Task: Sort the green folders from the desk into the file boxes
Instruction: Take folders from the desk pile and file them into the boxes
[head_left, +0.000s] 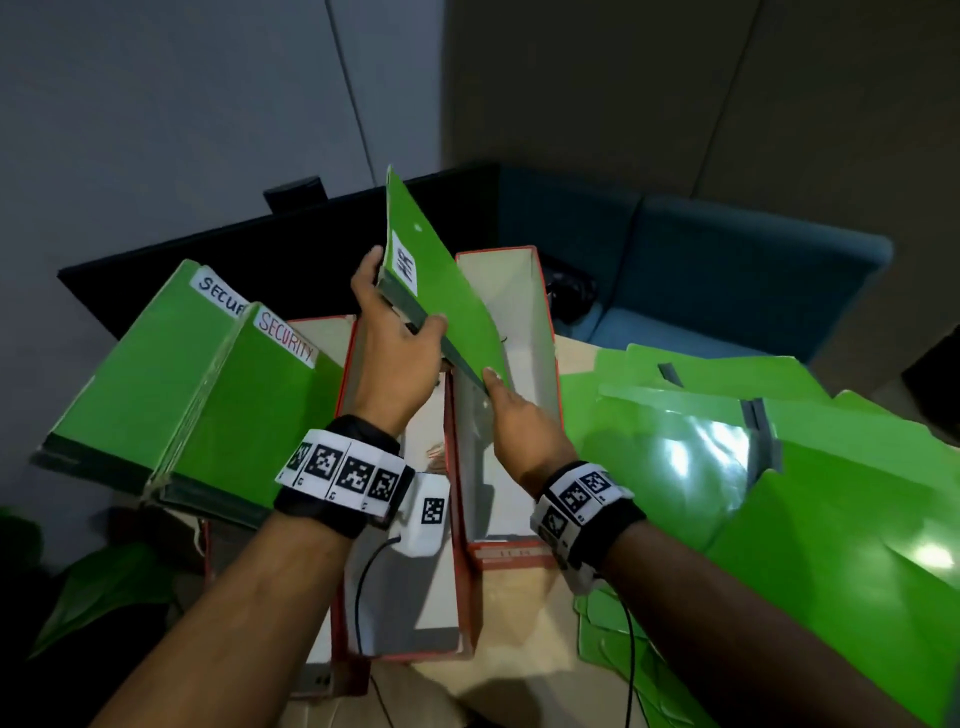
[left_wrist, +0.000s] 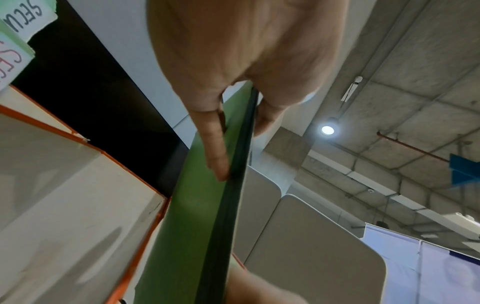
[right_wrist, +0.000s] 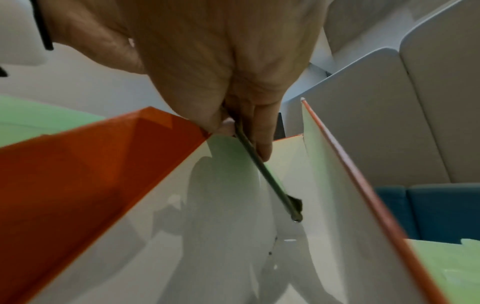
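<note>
Currently one green folder (head_left: 441, 306) is held tilted on edge over the right box (head_left: 511, 405), its lower corner dipped inside the box mouth. It is gripped by both hands. The spine end is clasped by the left hand (head_left: 392, 358), thumb on the near face and fingers curled behind; in the left wrist view the dark spine (left_wrist: 233, 185) is seen pinched between a finger (left_wrist: 215, 148) and the thumb. The lower edge is pinched by the right hand (head_left: 519, 421); in the right wrist view the thin edge (right_wrist: 262, 168) is seen clamped between thumb and fingers, inside the white interior of the box. A white label (head_left: 405, 267) is carried on the held folder; its text cannot be read.

Just left of the right box, a second red-edged box (head_left: 397, 571) is stood, partly hidden by the left forearm. Further left, two thick folders labelled SECURITY (head_left: 197, 395) are leaned together. To the right of the right box, loose folders (head_left: 779, 467) are spread in an overlapping pile on the desk (head_left: 519, 613). Marker bands (head_left: 345, 475) are worn on both wrists.
</note>
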